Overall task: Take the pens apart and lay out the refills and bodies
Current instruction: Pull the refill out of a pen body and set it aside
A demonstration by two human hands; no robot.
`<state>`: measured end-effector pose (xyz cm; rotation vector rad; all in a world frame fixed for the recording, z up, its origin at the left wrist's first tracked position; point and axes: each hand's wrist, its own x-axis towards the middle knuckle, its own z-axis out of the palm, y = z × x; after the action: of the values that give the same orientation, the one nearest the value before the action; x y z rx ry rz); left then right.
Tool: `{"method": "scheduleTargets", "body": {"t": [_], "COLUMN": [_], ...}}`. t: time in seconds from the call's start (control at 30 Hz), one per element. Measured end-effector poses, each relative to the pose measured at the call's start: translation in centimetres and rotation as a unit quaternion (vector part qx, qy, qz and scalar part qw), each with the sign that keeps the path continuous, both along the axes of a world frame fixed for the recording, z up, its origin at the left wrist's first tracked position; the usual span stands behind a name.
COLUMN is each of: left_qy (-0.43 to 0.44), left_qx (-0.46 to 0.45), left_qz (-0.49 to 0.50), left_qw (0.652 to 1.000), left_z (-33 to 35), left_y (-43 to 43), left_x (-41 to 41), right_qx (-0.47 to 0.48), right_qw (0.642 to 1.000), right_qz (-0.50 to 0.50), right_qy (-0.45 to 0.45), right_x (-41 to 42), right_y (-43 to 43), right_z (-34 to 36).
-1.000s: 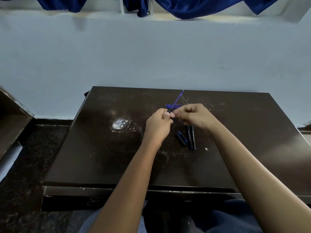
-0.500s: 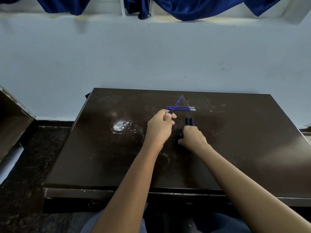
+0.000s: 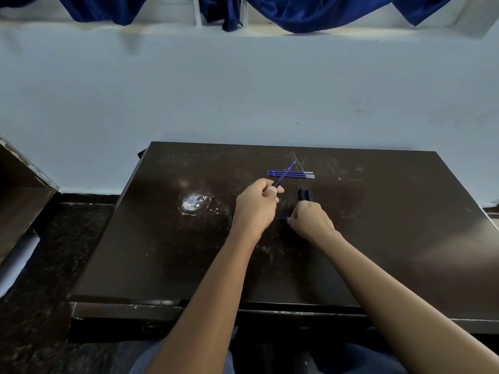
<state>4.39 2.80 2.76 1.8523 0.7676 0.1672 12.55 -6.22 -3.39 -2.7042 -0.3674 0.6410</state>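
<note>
My left hand (image 3: 255, 205) is closed around a dark pen body with its blue refill (image 3: 286, 172) sticking out up and to the right. Behind it, three blue refills (image 3: 294, 174) lie side by side on the dark table (image 3: 391, 211). My right hand (image 3: 310, 220) rests knuckles-up on the table, fingers curled over the near ends of the black pen bodies (image 3: 305, 195), whose far ends stick out beyond it. A small blue piece (image 3: 286, 219) shows at the hand's left edge. What the fingers hold is hidden.
A pale scuffed patch (image 3: 192, 203) marks the table left of my hands. The table stands against a light blue wall (image 3: 243, 90). A brown piece of furniture (image 3: 19, 190) is at the far left, over a dark speckled floor (image 3: 54, 265).
My right hand left the pen tip by my left hand and dropped onto the pen bodies, where it has stayed. My left hand keeps the pen with the refill sticking out.
</note>
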Motion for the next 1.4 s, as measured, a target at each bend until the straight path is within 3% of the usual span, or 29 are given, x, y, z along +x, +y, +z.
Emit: {"method": "scheduleTargets", "body": {"t": [0.53, 0.97, 1.03, 1.13, 1.2, 1.27, 1.33, 1.4], "left_qy": [0.016, 0.024, 0.025, 0.020, 0.016, 0.014, 0.012, 0.011], "left_qx": [0.010, 0.012, 0.012, 0.008, 0.004, 0.002, 0.003, 0.004], "left_qz": [-0.012, -0.017, -0.014, -0.004, 0.001, 0.002, 0.001, -0.001], "left_qw": [1.000, 0.999, 1.000, 1.000, 1.000, 1.000, 1.000, 1.000], "left_z": [0.2, 0.2, 0.1, 0.0, -0.2, -0.2, -0.3, -0.3], "left_y": [0.0, 0.1, 0.0, 0.1, 0.2, 0.3, 0.3, 0.3], "left_x": [-0.1, -0.1, -0.1, -0.1, -0.2, -0.2, -0.1, -0.1], "right_qx": [-0.055, -0.070, -0.018, 0.193, 0.347, 0.479, 0.551, 0.587], "right_qw": [0.996, 0.994, 0.997, 0.977, 0.926, 0.848, 0.790, 0.762], "right_qz": [0.030, 0.045, 0.015, -0.083, -0.143, -0.192, -0.215, -0.212], "right_qy": [-0.068, -0.065, -0.070, -0.038, 0.032, 0.116, 0.161, 0.173], "right_x": [0.1, -0.2, 0.3, 1.7, 2.6, 3.2, 3.4, 3.4], "right_y": [-0.4, 0.1, 0.0, -0.1, -0.2, -0.4, -0.8, -1.1], "right_z": [0.1, -0.1, -0.3, 0.6, 2.1, 3.6, 4.6, 5.2]}}
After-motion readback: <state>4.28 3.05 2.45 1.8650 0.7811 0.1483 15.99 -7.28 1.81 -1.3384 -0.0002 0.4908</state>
